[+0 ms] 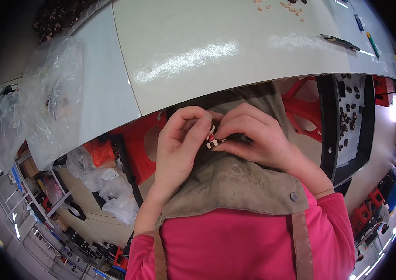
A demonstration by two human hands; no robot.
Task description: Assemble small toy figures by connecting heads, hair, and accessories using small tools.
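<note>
Between my two hands, over the lap of my brown apron (pixel 235 186), is a small figurine (pixel 211 138) with a dark head, a red body and pale limbs. My left hand (pixel 184 135) pinches its upper part between thumb and index finger. From the other side, my right hand (pixel 249 133) closes thumb and fingers on its lower side. The fingers cover much of the figurine, so its details are partly hidden.
The pale table (pixel 198 56) curves just beyond my hands. On it lie a craft knife (pixel 340 42), a green pen-like tool (pixel 372 44) and small peach pieces (pixel 268 7). Clear plastic bags (pixel 53 93) hang at left. A black tray (pixel 347 121) holds small dark parts.
</note>
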